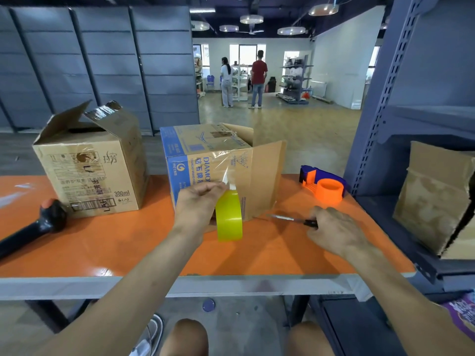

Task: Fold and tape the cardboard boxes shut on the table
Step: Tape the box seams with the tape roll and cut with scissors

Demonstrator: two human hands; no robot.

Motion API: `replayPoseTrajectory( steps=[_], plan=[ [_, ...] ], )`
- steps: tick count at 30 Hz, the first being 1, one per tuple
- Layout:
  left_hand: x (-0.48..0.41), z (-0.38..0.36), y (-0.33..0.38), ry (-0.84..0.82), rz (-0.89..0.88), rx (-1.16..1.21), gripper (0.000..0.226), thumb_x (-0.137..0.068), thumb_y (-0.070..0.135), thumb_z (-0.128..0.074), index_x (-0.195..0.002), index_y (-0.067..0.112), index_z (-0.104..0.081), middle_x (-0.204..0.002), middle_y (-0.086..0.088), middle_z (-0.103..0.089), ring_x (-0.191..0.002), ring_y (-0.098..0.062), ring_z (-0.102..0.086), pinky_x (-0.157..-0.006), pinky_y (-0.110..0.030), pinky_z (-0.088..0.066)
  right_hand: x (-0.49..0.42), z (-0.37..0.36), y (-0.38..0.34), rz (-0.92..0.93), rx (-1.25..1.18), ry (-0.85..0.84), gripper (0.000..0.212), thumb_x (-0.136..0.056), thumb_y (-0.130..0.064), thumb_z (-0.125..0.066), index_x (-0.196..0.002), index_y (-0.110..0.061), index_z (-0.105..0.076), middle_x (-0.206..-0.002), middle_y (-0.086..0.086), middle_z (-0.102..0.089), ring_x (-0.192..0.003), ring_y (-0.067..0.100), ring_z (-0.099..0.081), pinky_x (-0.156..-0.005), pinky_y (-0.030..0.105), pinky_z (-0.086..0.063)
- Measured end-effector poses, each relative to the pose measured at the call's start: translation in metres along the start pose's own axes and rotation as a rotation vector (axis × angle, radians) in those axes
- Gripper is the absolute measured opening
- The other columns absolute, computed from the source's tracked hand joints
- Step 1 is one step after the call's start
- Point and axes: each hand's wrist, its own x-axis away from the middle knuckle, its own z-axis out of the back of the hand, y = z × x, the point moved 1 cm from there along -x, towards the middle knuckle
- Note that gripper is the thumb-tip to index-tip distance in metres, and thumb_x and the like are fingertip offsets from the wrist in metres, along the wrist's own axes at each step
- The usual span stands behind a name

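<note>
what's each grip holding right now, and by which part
Left grip pinches the yellow tape roll at its upper rim. Right grip curls round the scissors by their black handles, blades lying on the orange table.

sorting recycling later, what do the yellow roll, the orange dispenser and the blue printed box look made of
Yellow roll: glossy plastic film tape, seemingly; the pulled strip onto the box looks clear. Orange dispenser: moulded plastic, probably; uniform orange and purple with soft sheen. Blue printed box: matte brown cardboard, printed outside, bare brown on the open flap.
</note>
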Motion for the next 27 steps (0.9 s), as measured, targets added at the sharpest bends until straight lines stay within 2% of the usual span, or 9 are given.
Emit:
replayPoseTrajectory(
  steps=[5,8,10,13,17,20,22,25,27],
  plan=[
    [-0.002,0.005,0.001,0.025,-0.018,-0.033,0.015,-0.093,0.022,-0.074,-0.083,0.013,-0.077,-0.07,0.005,-0.07,-0.054,-0.01,-0.064,-0.044,-0.023,-0.051,-0.005,-0.001,-0.007,0.164,-0.089,0.077,0.016,-0.101,-0.024,-0.055,-0.113,-0.033,-0.062,-0.101,0.0,-0.06,-0.094,0.027,-0.061,-0.075,0.038,-0.049],
    [-0.004,0.018,0.005,0.027,-0.005,-0.044,0.013,-0.091,0.023,-0.076,-0.084,0.011,-0.08,-0.082,0.003,-0.074,-0.071,-0.016,-0.066,-0.059,-0.028,-0.053,-0.01,0.007,-0.016,0.223,-0.202,0.165,0.012,-0.097,-0.022,-0.058,-0.1,-0.034,-0.06,-0.08,-0.006,-0.064,-0.076,0.021,-0.06,-0.065,0.039,-0.05],
    [-0.005,0.031,0.009,0.027,0.006,-0.04,0.012,-0.088,0.022,-0.079,-0.078,0.014,-0.081,-0.082,0.003,-0.074,-0.075,-0.017,-0.065,-0.068,-0.034,-0.052,-0.012,0.013,-0.024,0.271,-0.296,0.17,0.016,-0.095,-0.02,-0.06,-0.099,-0.035,-0.063,-0.077,-0.009,-0.067,-0.072,0.014,-0.061,-0.065,0.037,-0.051],
    [-0.005,0.044,0.013,0.033,0.024,-0.039,0.013,-0.087,0.018,-0.079,-0.074,0.017,-0.081,-0.078,0.006,-0.074,-0.073,-0.014,-0.066,-0.068,-0.027,-0.053,-0.015,0.019,-0.041,0.363,-0.453,0.088,0.017,-0.094,-0.021,-0.064,-0.102,-0.036,-0.07,-0.086,-0.016,-0.073,-0.084,0.005,-0.067,-0.081,0.034,-0.054],
    [0.0,0.049,0.013,-0.062,0.066,-0.079,0.005,-0.087,0.019,-0.077,-0.083,0.016,-0.08,-0.083,0.004,-0.078,-0.073,-0.01,-0.071,-0.063,-0.021,-0.054,-0.018,0.023,-0.052,0.428,-0.588,-0.096,0.029,-0.101,-0.026,-0.059,-0.127,-0.036,-0.067,-0.113,-0.016,-0.073,-0.109,-0.001,-0.065,-0.098,0.029,-0.05],
    [0.004,0.046,0.012,-0.119,0.102,-0.073,0.011,-0.09,0.022,-0.074,-0.085,0.015,-0.08,-0.089,-0.004,-0.079,-0.078,-0.017,-0.074,-0.072,-0.029,-0.058,-0.016,0.027,-0.049,0.443,-0.594,-0.159,0.046,-0.102,-0.007,-0.05,-0.13,-0.04,-0.063,-0.126,-0.014,-0.069,-0.117,-0.007,-0.06,-0.101,0.023,-0.048],
    [0.004,0.045,0.01,-0.113,0.109,-0.047,0.013,-0.091,0.022,-0.074,-0.088,0.011,-0.079,-0.089,-0.008,-0.077,-0.079,-0.02,-0.072,-0.076,-0.032,-0.057,-0.015,0.028,-0.045,0.431,-0.614,-0.165,0.052,-0.099,0.001,-0.055,-0.125,-0.044,-0.062,-0.125,-0.012,-0.068,-0.111,-0.012,-0.06,-0.096,0.016,-0.049],
    [0.005,0.043,0.008,-0.095,0.093,-0.036,0.014,-0.091,0.023,-0.075,-0.082,0.013,-0.078,-0.085,-0.006,-0.077,-0.076,-0.017,-0.071,-0.072,-0.029,-0.058,-0.019,0.029,-0.039,0.416,-0.587,-0.119,0.044,-0.094,0.002,-0.064,-0.12,-0.034,-0.068,-0.109,-0.008,-0.072,-0.101,0.005,-0.069,-0.093,0.029,-0.055],
    [0.005,0.042,0.008,-0.076,0.078,-0.047,0.019,-0.09,0.026,-0.077,-0.088,0.007,-0.077,-0.091,-0.011,-0.077,-0.08,-0.019,-0.071,-0.079,-0.034,-0.058,-0.02,0.03,-0.037,0.421,-0.593,-0.11,0.04,-0.091,0.001,-0.069,-0.118,-0.029,-0.069,-0.099,-0.006,-0.072,-0.095,0.013,-0.07,-0.086,0.029,-0.055]
  ],
)
